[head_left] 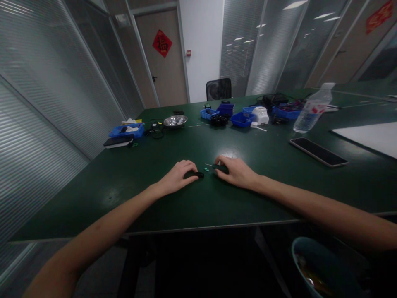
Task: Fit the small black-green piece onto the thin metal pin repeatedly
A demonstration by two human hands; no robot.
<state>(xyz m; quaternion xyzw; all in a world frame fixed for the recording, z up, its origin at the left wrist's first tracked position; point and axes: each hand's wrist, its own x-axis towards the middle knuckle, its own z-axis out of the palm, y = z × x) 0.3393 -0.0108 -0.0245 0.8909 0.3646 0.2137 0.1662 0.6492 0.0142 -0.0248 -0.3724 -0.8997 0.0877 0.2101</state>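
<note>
My left hand (180, 176) rests on the green table (149, 215), its fingers closed around a small black object (200, 175) whose end pokes out toward the right. What kind of object it is, I cannot make out. Facing it, my right hand (235, 171) grips a screwdriver (221, 168) by its dark handle; the thin metal shaft points left. Between the two hands lies a tiny green piece (206, 169), like a small circuit board, just below the shaft's tip. Neither hand appears to touch it.
A phone (319, 152), a plastic bottle (314, 108) and a white sheet (372, 136) lie to the right. Blue bins (242, 119) and a metal bowl (175, 121) stand farther back. At far left is another blue tray (126, 130). A bucket (299, 248) sits below the front edge.
</note>
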